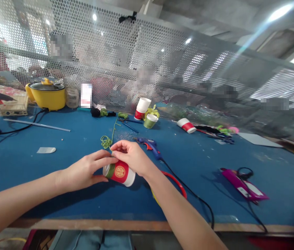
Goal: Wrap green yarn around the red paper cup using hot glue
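A white paper cup (129, 177) with a red band and gold emblem lies on its side near the table's front edge. Green yarn is wound round its left end. My left hand (91, 168) is closed round that end, thumb below and fingers above. Over the cup's top, my right hand (126, 152) pinches the green yarn (106, 141), which trails back in loose loops to a small bundle (122, 115). The right fingertips are partly hidden behind the hand. Just beyond my right hand lies a blue glue gun (149, 144).
Two cups, a stacked white one (143, 106) and a green-wrapped one (150, 121), stand at the back; another cup (186, 125) lies tipped. A yellow electric pot (49, 97) is at back left. A purple packet (243, 185) lies right. Cords cross the blue table (188, 156).
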A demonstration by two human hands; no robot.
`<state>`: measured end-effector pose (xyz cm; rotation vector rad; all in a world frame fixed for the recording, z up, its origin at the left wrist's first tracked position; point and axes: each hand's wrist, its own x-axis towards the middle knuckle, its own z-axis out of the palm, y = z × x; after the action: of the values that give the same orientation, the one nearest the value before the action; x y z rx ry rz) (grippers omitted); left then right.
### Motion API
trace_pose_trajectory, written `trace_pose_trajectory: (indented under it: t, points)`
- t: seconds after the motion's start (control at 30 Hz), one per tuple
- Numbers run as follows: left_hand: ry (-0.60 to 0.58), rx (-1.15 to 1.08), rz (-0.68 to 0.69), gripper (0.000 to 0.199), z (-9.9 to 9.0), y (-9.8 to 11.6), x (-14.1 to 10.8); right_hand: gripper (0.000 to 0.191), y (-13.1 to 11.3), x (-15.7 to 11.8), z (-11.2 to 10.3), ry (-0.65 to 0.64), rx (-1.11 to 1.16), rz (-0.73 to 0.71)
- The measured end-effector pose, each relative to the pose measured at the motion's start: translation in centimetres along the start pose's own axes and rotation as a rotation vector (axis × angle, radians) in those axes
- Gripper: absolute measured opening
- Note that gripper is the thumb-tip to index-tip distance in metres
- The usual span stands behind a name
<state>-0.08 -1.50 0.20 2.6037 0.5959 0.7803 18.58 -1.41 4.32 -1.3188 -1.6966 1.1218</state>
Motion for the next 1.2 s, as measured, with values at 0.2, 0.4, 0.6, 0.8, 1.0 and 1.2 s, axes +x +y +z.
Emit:
trace_pose_trajectory:
  t: [0.2, 0.4, 0.6, 0.8, 1.0, 1.2]
  points:
    - [0.022, -0.005, -0.023, 0.050, 0.0, 0.1, 0.0, 0.007, 0.5, 0.3, 0.1, -0.017, 0.027, -0.009]
    - [0.020, 0.008, -0.069, 0.049, 0.2, 0.2, 0.0, 0.008, 1.1, 0.5, -0.4, 0.104, -0.140, -0.113]
    - [0.033, 0.011, -0.073, 0.049, 0.1, 0.2, 0.2, 0.023, 0.4, -0.4, -4.0, 0.277, -0.286, -0.070]
    - [0.075, 0.014, -0.081, 0.046, 0.1, -0.1, 0.2, 0.025, 1.5, 0.4, -9.9, 0.442, -0.941, 0.272]
    - [0.108, 0.051, -0.056, 0.047, 0.3, -0.5, 0.1, 0.015, 5.5, 1.7, -11.2, 0.292, -1.033, 0.481]
    - [0.107, 0.072, -0.069, 0.047, 0.2, -0.6, 0.0, 0.021, 7.5, 2.4, -10.8, 0.372, -0.963, 0.470]
